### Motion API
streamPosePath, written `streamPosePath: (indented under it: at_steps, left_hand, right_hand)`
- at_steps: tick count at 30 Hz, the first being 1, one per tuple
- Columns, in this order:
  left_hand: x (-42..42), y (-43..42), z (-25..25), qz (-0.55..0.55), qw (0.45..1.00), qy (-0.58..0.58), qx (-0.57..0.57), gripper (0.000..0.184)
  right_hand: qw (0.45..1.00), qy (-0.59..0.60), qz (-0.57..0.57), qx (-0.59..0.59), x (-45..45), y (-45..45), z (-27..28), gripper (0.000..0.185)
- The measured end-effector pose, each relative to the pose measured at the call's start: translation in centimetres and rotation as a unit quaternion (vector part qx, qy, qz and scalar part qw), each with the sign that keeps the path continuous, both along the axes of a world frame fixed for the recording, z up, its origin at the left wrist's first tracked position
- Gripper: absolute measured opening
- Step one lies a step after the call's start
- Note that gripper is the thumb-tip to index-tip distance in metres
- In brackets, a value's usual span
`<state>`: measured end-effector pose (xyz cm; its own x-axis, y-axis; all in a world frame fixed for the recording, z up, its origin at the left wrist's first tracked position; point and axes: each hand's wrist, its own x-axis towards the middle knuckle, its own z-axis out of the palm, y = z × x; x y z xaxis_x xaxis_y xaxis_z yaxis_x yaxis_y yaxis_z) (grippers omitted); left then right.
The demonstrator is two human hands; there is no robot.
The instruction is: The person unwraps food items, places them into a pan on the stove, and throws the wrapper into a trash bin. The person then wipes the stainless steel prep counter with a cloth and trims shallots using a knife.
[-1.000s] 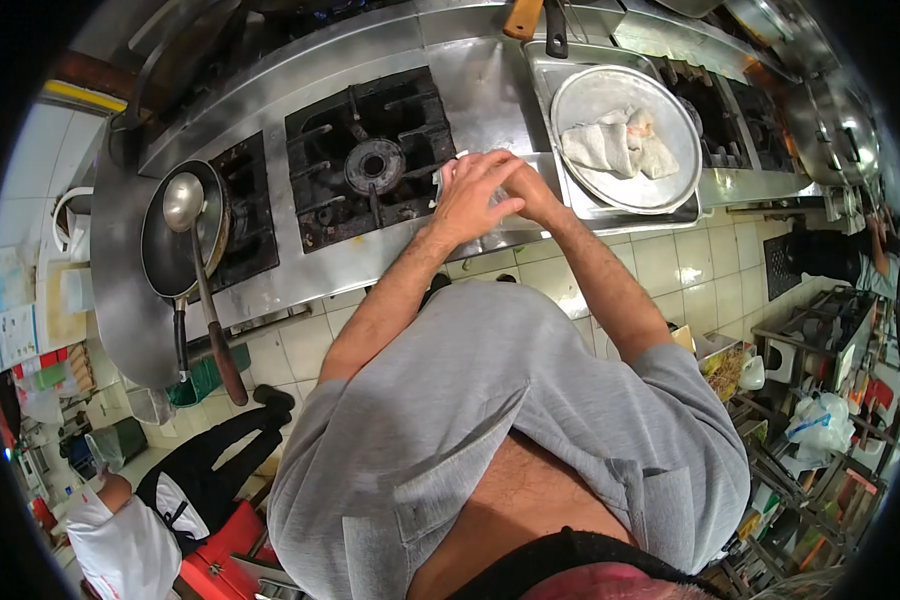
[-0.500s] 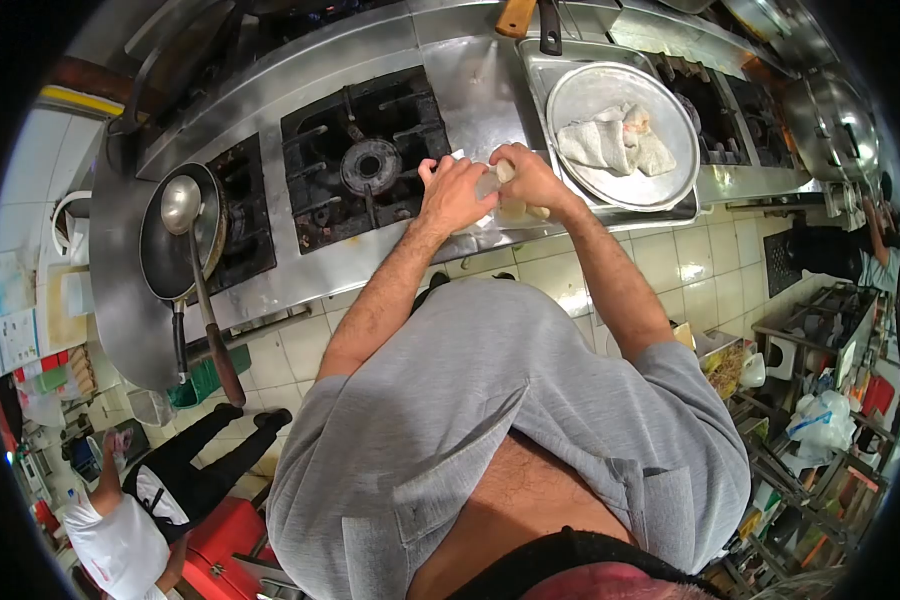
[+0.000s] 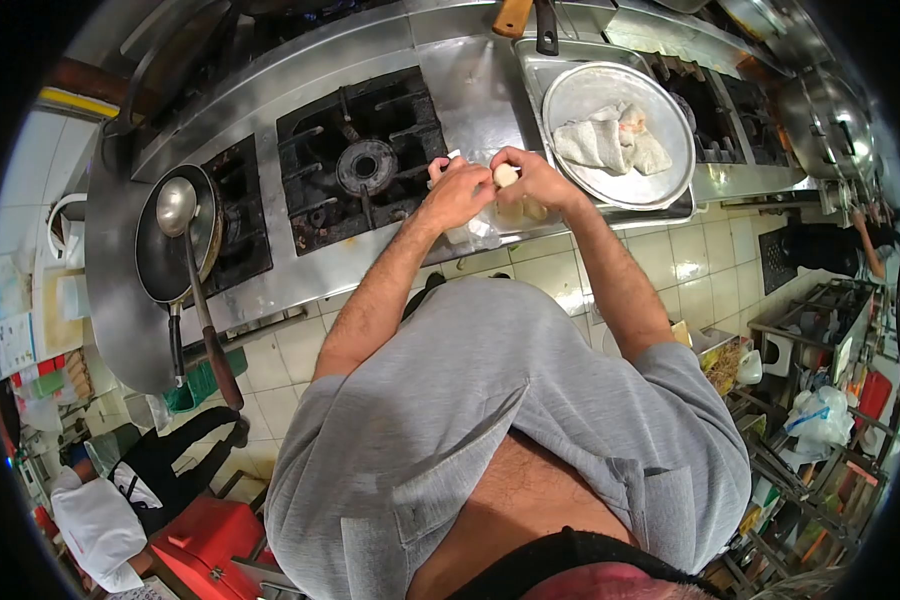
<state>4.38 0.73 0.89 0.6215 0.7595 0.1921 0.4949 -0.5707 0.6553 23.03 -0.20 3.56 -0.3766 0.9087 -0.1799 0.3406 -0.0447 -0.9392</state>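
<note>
Between the stove burner and the metal tray, both hands are close together over the steel counter. My right hand (image 3: 544, 185) is closed around a small pale, rounded piece (image 3: 506, 175). My left hand (image 3: 459, 193) has its fingers bent at the piece's left side; what they grip, if anything, is hidden. Beneath the hands lies a clear plastic bag or wrap (image 3: 477, 232) with pale pieces (image 3: 520, 210) showing by it. To the right, a round metal tray (image 3: 580, 90) bears a folded cloth (image 3: 592, 145).
A black gas burner (image 3: 367, 167) is left of the hands. Farther left, a ladle (image 3: 176, 207) rests in a frying pan (image 3: 151, 250), handles over the edge. Two handled utensils (image 3: 513, 17) lie behind. A person in white (image 3: 98, 520) is at the lower left, another (image 3: 830, 248) far right.
The hands have come apart from their overlap, uncovering the pale piece and the plastic. My right hand has turned the piece slightly. The person at lower left has moved and bent over.
</note>
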Motion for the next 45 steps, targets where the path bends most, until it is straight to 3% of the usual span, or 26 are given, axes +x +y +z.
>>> streamPosePath:
  at_steps: [2,7,11,12,13,15,17,20,24,27,29,30,31,33,34,35,37,41,45]
  left_hand:
    - [-0.4,0.1,-0.8,0.009,1.0,0.016,-0.002,0.008]
    - [-1.8,-0.4,-0.8,0.06,0.998,-0.01,-0.014,0.006]
    - [-2.7,-0.8,-0.3,0.098,0.994,0.032,-0.025,0.015]
    - [-2.8,-1.1,-0.3,0.101,0.99,0.085,0.047,0.023]
    - [-2.8,-1.2,-0.2,0.103,0.978,0.137,0.121,0.03]
    - [-2.3,-1.6,0.6,0.079,0.98,0.131,0.127,0.037]
    - [-1.4,-1.9,1.0,0.056,0.982,0.123,0.133,0.044]
    - [-0.1,-1.8,0.5,0.039,0.986,0.129,0.097,0.044]
    - [0.2,-0.6,-1.5,0.038,0.985,0.15,0.079,0.045]
    - [0.1,-0.3,-0.5,0.056,0.982,0.179,0.019,0.041]
    - [-0.4,-0.1,-0.7,0.137,0.987,0.006,-0.084,0.04]
    - [-0.7,0.0,0.2,0.164,0.969,-0.037,-0.183,0.037]
    - [-0.7,0.0,0.5,0.165,0.968,-0.037,-0.183,0.037]
    - [-1.1,0.0,0.9,0.184,0.855,-0.304,-0.377,0.033]
    - [-1.3,-0.2,1.0,0.182,0.797,-0.366,-0.444,0.028]
    - [-1.3,-0.5,1.1,0.184,0.797,-0.369,-0.442,0.028]
    - [-1.0,-1.3,1.5,0.177,0.732,-0.455,-0.475,0.029]
    - [0.1,-2.1,-0.7,0.202,0.761,-0.42,-0.452,0.036]
    - [0.9,-1.9,-1.5,0.214,0.815,-0.349,-0.41,0.045]
  right_hand:
    - [0.97,0.175,-0.09,-0.143,0.2,0.0,0.9,0.037]
    - [0.98,0.142,-0.105,-0.094,2.1,0.5,0.0,0.03]
    - [0.994,-0.083,-0.049,0.045,1.1,-0.4,-1.0,0.027]
    - [0.98,-0.163,-0.04,0.108,0.6,-0.9,-1.1,0.028]
    - [0.98,-0.163,-0.04,0.108,0.2,-1.3,-1.1,0.028]
    - [0.959,-0.26,-0.009,0.111,-0.4,-2.3,-1.0,0.032]
    - [0.953,-0.271,0.006,0.139,-0.2,-3.0,-2.5,0.036]
    - [0.883,-0.396,0.031,0.25,-1.4,-4.6,-2.2,0.033]
    - [0.869,-0.426,0.008,0.253,-1.6,-4.6,-2.2,0.034]
    - [0.863,-0.474,0.054,0.166,-2.2,-4.3,-1.4,0.034]
    - [0.851,-0.499,0.037,0.16,-2.5,-4.4,-1.7,0.034]
    - [0.851,-0.499,0.036,0.159,-2.6,-4.5,-1.6,0.034]
    - [0.863,-0.488,0.025,0.132,-2.6,-4.5,-1.6,0.033]
    - [0.873,-0.476,0.017,0.107,-2.6,-4.3,-1.3,0.032]
    - [0.879,-0.46,0.046,0.116,-2.1,-3.9,-1.1,0.032]
    - [0.885,-0.443,0.074,0.125,-1.6,-3.5,-0.9,0.032]
    - [0.905,-0.407,0.033,0.119,-0.5,-2.7,-2.7,0.033]
    - [0.934,-0.34,-0.032,0.108,-0.2,-2.4,-4.0,0.042]
    - [0.921,-0.344,-0.084,0.162,-1.6,-3.2,-3.3,0.053]
